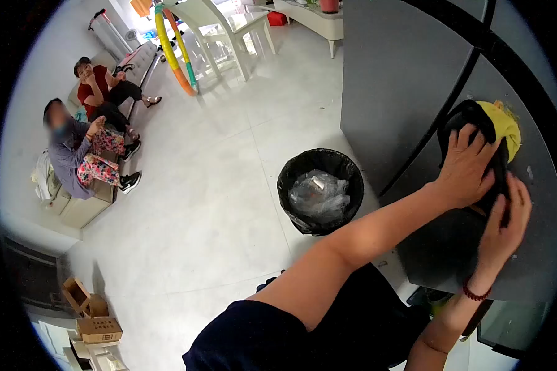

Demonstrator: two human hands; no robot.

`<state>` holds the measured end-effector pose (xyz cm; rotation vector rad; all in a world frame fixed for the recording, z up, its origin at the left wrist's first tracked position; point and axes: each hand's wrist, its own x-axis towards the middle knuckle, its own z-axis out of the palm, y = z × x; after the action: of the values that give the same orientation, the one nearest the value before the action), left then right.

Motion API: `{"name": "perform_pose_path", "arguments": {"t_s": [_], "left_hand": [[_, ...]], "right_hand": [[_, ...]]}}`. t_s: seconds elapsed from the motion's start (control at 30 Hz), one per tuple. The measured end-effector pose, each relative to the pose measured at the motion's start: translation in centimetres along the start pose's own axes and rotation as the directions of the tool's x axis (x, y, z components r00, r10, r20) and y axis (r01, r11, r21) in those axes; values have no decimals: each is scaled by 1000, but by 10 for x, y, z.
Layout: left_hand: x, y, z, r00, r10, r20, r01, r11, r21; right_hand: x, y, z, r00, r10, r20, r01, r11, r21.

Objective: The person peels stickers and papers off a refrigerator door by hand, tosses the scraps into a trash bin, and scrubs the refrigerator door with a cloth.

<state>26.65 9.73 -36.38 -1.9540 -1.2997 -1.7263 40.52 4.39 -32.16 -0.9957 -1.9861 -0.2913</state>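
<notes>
A bunched black and yellow cloth (504,127) lies against a dark grey surface at the right; its exact kind is unclear. My left hand (467,164) reaches across from the left, its fingers curled over the black part. Just below, my right hand (506,219), with a dark red bead bracelet (476,292) at the wrist, has its fingers along the cloth's lower edge. Part of the cloth is hidden beneath both hands. Small crumbs dot the grey surface (535,213) around it.
A bin (287,210) lined with a black bag holds clear plastic (319,195). Grey panels (402,68) rise beside it. Two people (74,148) sit at the left. White chairs (232,40) and a coloured hoop (170,52) stand at the back; cardboard boxes (99,329) lie lower left.
</notes>
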Motion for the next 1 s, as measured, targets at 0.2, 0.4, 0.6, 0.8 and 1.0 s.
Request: {"name": "perform_pose_path", "arguments": {"t_s": [0.2,0.4,0.6,0.8,1.0], "left_hand": [[14,41,24,974,-178,-143,158,977,-145],[-15,17,45,997,-82,3,82,995,-57],[26,-7,36,964,95,-247,-105,994,-30],[14,8,40,984,-108,-142,94,990,-101],[-71,-5,43,980,-74,185,75,997,1]], "right_hand": [[1,22,-18,982,91,-166,-65,985,159],[-4,25,-21,981,122,-150,-84,967,242],[-7,35,-23,985,68,-156,-22,960,281],[-4,34,-20,982,60,-181,0,949,315],[7,22,-24,971,83,-225,-22,964,264]]}}
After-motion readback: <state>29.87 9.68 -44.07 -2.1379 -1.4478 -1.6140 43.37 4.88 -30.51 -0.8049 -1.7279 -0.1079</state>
